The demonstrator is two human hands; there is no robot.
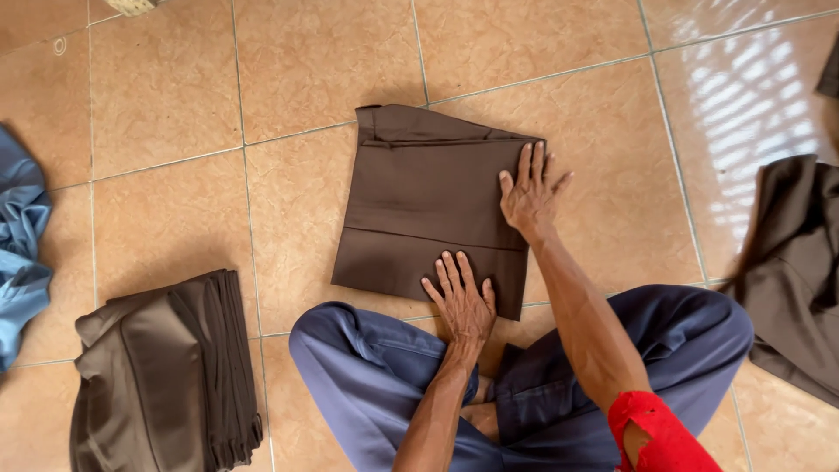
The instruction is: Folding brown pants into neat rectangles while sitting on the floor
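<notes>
A folded dark brown garment point(419, 201) lies flat on the tiled floor in front of my crossed legs. My left hand point(461, 297) rests palm down on its near edge, fingers spread. My right hand point(530, 194) presses flat on its right edge, fingers pointing away from me. Neither hand grips anything; both lie on the cloth.
A stack of folded brown garments point(166, 376) sits at the lower left. Blue cloth point(19, 253) lies at the far left edge. A loose brown garment point(800, 271) is spread at the right. My legs in blue trousers point(367, 376) fill the bottom centre.
</notes>
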